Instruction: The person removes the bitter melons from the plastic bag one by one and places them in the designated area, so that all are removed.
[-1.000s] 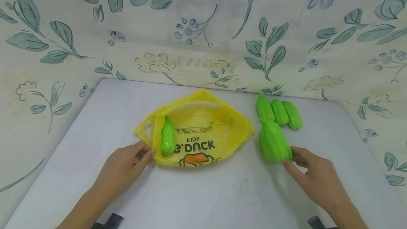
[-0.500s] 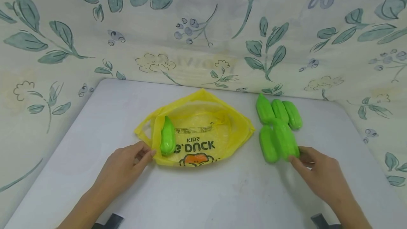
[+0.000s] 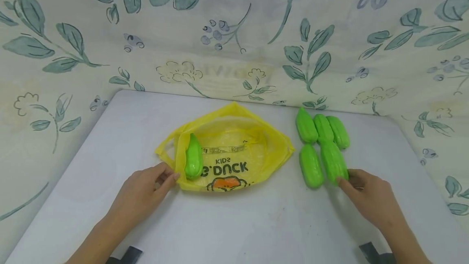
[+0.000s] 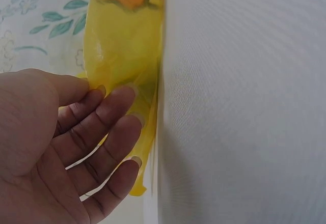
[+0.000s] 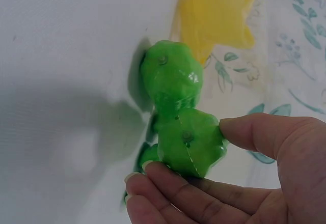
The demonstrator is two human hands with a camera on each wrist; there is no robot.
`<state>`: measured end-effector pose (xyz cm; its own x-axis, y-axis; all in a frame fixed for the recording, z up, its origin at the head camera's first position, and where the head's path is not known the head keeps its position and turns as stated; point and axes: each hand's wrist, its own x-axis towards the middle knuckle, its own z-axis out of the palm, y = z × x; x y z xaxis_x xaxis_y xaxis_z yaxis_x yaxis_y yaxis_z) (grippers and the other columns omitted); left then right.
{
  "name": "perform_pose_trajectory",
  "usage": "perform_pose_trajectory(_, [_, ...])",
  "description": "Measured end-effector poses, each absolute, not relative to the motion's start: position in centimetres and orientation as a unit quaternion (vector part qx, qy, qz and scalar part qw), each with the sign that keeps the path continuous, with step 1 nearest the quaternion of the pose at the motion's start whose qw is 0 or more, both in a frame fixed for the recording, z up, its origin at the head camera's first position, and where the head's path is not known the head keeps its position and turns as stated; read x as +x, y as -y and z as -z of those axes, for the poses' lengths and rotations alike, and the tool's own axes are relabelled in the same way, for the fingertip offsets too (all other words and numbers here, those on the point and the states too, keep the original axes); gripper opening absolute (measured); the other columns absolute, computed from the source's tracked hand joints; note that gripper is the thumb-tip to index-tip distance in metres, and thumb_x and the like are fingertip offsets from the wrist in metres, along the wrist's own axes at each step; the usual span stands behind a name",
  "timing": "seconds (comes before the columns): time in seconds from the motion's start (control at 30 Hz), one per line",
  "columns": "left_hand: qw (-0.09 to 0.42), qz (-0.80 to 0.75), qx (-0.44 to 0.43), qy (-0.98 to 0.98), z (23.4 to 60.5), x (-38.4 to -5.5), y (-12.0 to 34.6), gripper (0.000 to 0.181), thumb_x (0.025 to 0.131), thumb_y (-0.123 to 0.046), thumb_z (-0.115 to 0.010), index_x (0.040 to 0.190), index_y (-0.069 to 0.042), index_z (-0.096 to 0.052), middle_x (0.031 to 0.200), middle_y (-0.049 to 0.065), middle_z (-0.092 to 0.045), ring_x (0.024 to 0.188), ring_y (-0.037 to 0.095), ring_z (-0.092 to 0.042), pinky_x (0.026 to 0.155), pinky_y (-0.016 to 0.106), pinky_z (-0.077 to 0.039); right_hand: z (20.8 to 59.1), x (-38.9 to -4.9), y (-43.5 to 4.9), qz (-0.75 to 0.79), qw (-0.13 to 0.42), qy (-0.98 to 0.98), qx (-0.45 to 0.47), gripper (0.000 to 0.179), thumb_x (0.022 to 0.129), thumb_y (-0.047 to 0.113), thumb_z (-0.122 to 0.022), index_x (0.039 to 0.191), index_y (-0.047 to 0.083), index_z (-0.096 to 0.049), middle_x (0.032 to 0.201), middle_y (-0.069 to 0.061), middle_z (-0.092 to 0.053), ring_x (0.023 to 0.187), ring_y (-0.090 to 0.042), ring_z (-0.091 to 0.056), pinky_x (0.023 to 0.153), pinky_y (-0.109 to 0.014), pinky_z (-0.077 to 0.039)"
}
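Note:
My left hand pinches the left edge of a yellow plastic bag between thumb and fingers. The bag lies spread with its mouth gaping, printed with "KIDS" and "DUCK" lettering upside down. Inside it, at the left, rests one shiny green ridged toy gourd. With thumb and fingertips, my right hand holds the near end of another green toy gourd, its tip pointing away. Close on its left lies a similar gourd; the right wrist view shows the two side by side, rounded ends toward the camera.
A back row of 3 more green gourds, with a middle one, lies just beyond the held one. The white table ends at a flower-printed cloth behind. Dark straps show at both wrists.
My right hand has shifted the held gourd rightward and lowered it toward the table, uncovering the gourd on its left. My left hand has stayed on the bag's edge.

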<state>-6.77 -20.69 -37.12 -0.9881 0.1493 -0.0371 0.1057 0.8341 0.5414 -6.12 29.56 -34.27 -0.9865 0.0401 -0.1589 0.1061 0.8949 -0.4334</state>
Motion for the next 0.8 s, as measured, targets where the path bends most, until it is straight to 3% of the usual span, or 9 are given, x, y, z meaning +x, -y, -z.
perform_pose_trajectory(0.8, [0.029,-0.282,0.072,-0.956,37.1,-6.7,20.6,0.012,0.102,-0.027,-0.070,0.097,-0.016,-0.069,0.081,-0.012,-0.069,0.072,0.008,-0.059,0.066,0.033,-0.050,35.3,-7.7,-30.1,0.218,0.118,-0.967,0.050,0.071,0.106,0.049,-0.057,0.137,-0.014,-0.055,0.117,-0.030,-0.070,0.103,-0.045,-0.070,0.076,-0.050,-0.059])
